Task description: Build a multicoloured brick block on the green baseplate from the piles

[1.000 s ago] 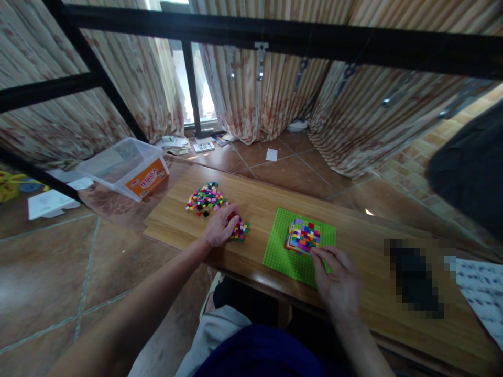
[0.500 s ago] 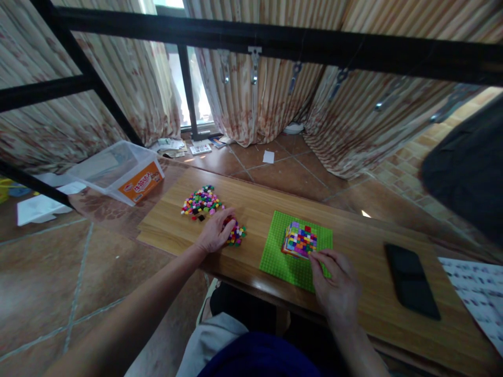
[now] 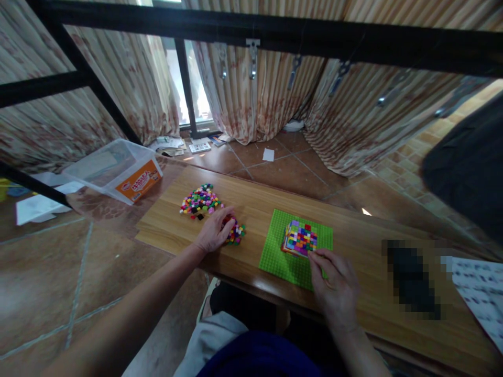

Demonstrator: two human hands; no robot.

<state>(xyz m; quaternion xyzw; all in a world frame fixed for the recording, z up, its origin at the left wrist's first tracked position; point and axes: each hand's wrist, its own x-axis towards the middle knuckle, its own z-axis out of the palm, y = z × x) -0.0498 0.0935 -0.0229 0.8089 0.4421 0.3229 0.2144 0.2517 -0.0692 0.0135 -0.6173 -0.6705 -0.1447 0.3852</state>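
Note:
On a green studded baseplate [image 3: 271, 256] stands a block built of many small multicoloured toy bricks [image 3: 301, 238]. The fingertips of my right hand [image 3: 336, 277] are pinched together at its near right corner. Whatever is between them is too small and covered to make out. Farther left, my left hand [image 3: 214, 230] lies beside a small heap of loose bricks [image 3: 236, 233], its thumb and fingers apart and reaching over the heap's left side. The fingers hide part of these bricks. Just beyond that hand is a larger heap of loose bricks [image 3: 200, 200].
The wooden table [image 3: 251, 196] carries all of this. A dark, blurred-out object [image 3: 412, 277] and a printed sheet [image 3: 477, 288] lie at the right. Left of the table stands a clear plastic box [image 3: 118, 170] with an orange label. A black metal bar [image 3: 275, 34] with hanging clips crosses above.
Hardly anything differs. Both hands keep their places, the right one still pinched at the block's corner, and the view has shifted very slightly.

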